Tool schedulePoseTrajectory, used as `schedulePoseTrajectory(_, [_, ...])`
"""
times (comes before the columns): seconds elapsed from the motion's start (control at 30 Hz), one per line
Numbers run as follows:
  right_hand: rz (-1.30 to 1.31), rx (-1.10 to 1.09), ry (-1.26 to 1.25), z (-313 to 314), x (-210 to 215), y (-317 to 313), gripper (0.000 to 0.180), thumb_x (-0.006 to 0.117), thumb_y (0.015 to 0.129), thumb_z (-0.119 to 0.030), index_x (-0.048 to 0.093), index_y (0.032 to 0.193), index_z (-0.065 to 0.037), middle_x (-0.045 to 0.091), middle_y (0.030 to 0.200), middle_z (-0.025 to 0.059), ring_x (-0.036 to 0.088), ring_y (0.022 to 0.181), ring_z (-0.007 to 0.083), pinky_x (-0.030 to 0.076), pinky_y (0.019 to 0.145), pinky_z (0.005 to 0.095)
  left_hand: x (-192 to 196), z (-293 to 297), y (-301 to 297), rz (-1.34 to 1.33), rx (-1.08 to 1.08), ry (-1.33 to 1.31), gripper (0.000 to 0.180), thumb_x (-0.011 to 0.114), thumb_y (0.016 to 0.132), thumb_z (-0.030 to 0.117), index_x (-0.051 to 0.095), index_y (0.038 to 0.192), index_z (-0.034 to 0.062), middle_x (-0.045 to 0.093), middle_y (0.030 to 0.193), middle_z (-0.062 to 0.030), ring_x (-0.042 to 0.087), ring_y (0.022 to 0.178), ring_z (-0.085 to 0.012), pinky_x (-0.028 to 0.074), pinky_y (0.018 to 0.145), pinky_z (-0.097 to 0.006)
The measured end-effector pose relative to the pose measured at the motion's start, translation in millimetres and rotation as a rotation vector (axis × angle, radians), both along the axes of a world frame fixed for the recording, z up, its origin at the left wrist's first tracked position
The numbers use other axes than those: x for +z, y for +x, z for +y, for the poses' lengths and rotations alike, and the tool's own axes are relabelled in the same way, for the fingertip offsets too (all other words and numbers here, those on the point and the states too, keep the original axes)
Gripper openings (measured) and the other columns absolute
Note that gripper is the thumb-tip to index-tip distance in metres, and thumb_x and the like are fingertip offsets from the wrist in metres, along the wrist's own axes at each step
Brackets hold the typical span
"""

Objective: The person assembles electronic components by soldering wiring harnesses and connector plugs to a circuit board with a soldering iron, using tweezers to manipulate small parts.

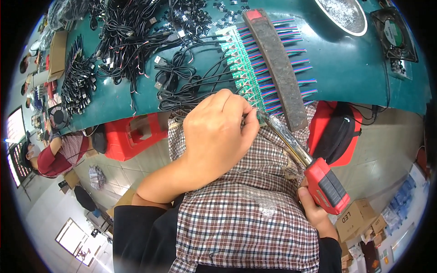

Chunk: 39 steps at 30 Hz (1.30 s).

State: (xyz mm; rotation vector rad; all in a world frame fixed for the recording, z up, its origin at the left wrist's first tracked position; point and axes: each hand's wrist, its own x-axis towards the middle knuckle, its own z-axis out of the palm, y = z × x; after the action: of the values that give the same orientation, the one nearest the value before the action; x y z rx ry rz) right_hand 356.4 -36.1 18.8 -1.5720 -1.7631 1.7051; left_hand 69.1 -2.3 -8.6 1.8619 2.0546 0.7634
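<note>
My left hand (218, 129) is closed in a pinch at the near end of a row of green circuit boards (237, 61); what its fingertips hold is too small to make out. My right hand (315, 209) grips a soldering iron (325, 184) with a red and black handle and a long metal barrel. The iron's tip points at the boards, close beside my left fingertips. Black cables (182, 88) run to the boards' left side. Striped multicoloured wires (298, 51) leave their right side, passing under a dark heavy bar (282, 75) that lies across them.
Bundles of black USB cables (123, 43) cover the left of the green table (346, 75). A bowl (348, 20) of shiny material and a black fan (395, 34) stand at the far right. Red stools (132, 139) and a black pouch (337, 136) are below. Another person (59, 157) sits at left.
</note>
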Motion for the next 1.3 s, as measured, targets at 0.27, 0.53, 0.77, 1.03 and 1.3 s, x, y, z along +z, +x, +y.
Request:
schedulePoseTrajectory(0.27, [-0.055, -0.001, 0.000, -5.4, 3.1, 15.4, 0.027, 0.078, 0.081, -0.008, 0.070, 0.107, -0.001, 0.070, 0.093, 0.0128, 0.069, 0.085, 0.0264, 0.054, 0.077, 0.0377, 0.3, 0.3, 0.5, 0.003, 0.000, -0.018, 0.017, 0.078, 0.076, 0.006, 0.062, 0.075, 0.0070, 0.060, 0.070, -0.0024, 0.060, 0.058, -0.0184, 0.044, 0.052, -0.032])
schedulePoseTrajectory(0.53, [-0.012, -0.017, -0.004, -3.9, 4.9, 13.4, 0.026, 0.076, 0.083, -0.007, 0.070, 0.108, -0.001, 0.070, 0.095, 0.0118, 0.069, 0.087, 0.0247, 0.055, 0.079, 0.0380, 0.1, 1.0, -1.1, -0.013, -0.013, -0.001, 0.016, 0.078, 0.076, 0.005, 0.062, 0.076, 0.0070, 0.061, 0.071, -0.0023, 0.058, 0.055, -0.0169, 0.043, 0.050, -0.031])
schedulePoseTrajectory(0.77, [0.038, -0.195, -0.180, -9.6, 17.2, 9.3, 0.031, 0.074, 0.087, -0.005, 0.068, 0.117, -0.001, 0.072, 0.102, 0.0095, 0.069, 0.094, 0.0207, 0.055, 0.084, 0.0359, 10.6, 6.7, -4.5, -0.104, -0.045, -0.099, 0.016, 0.078, 0.075, 0.005, 0.063, 0.075, 0.0070, 0.062, 0.072, -0.0020, 0.053, 0.050, -0.0132, 0.041, 0.048, -0.029])
schedulePoseTrajectory(1.03, [0.005, -0.099, -0.209, -3.7, 17.1, 11.3, 0.031, 0.075, 0.087, -0.006, 0.068, 0.117, -0.001, 0.071, 0.098, 0.0084, 0.068, 0.091, 0.0188, 0.054, 0.081, 0.0344, 13.8, 7.9, -4.0, -0.103, -0.066, -0.135, 0.018, 0.079, 0.074, 0.004, 0.062, 0.075, 0.0064, 0.062, 0.072, -0.0033, 0.059, 0.055, -0.0169, 0.045, 0.052, -0.031])
schedulePoseTrajectory(1.3, [-0.007, -0.072, -0.139, -6.9, 9.4, 13.5, 0.031, 0.078, 0.084, -0.007, 0.069, 0.113, -0.001, 0.070, 0.094, 0.0095, 0.068, 0.086, 0.0197, 0.053, 0.077, 0.0349, 10.5, 5.9, 0.4, -0.048, -0.059, -0.122, 0.019, 0.079, 0.073, 0.003, 0.061, 0.074, 0.0063, 0.062, 0.072, -0.0041, 0.065, 0.063, -0.0193, 0.048, 0.055, -0.032])
